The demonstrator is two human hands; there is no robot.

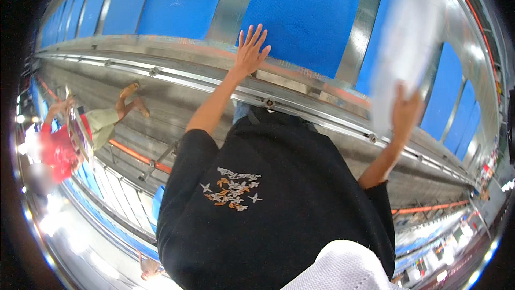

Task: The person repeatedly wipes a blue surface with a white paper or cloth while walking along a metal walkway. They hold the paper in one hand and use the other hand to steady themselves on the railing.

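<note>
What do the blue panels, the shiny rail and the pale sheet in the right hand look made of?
Blue panels: smooth matte plastic or painted board, evenly coloured. Rail: polished metal, with bright reflections and bolts. Sheet, held by the right hand: probably thin paper or plastic, too blurred to tell.

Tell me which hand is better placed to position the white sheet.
Right, likely: the right hand grips the white sheet at its lower edge. The left hand is spread open on a blue panel, apart from the sheet.

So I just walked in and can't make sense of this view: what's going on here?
A person in a black shirt reaches over a metal rail. The left hand is spread open by a blue panel; the right hand grips a pale, blurred sheet. Another person in red works at the left.
</note>
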